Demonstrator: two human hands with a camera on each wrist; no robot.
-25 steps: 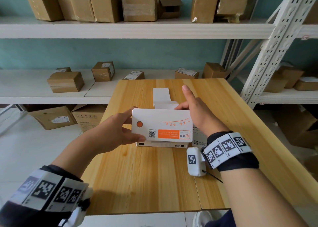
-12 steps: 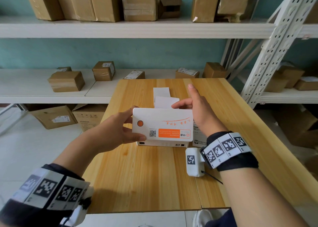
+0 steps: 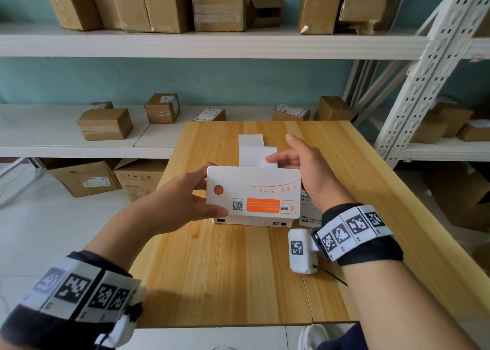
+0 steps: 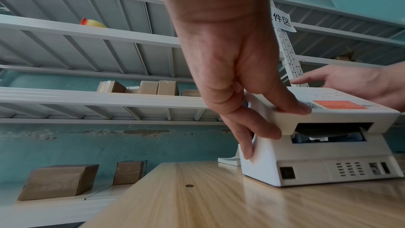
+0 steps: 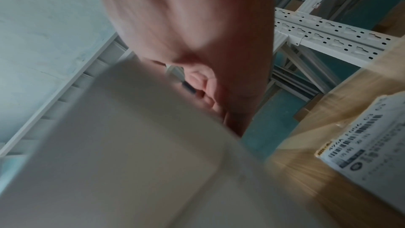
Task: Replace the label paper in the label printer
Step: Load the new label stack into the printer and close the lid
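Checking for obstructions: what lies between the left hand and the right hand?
The label printer's raised lid, which the left hand grips; the right hand pinches label paper behind it. Head view.

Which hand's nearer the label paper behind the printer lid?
Right. The right hand holds the label paper at its right edge; the left hand grips the printer lid at its left edge, off the paper.

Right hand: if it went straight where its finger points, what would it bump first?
Probably nothing on the table; the right hand points its index finger past the label paper, toward a cardboard box on the shelf. Depth is unclear.
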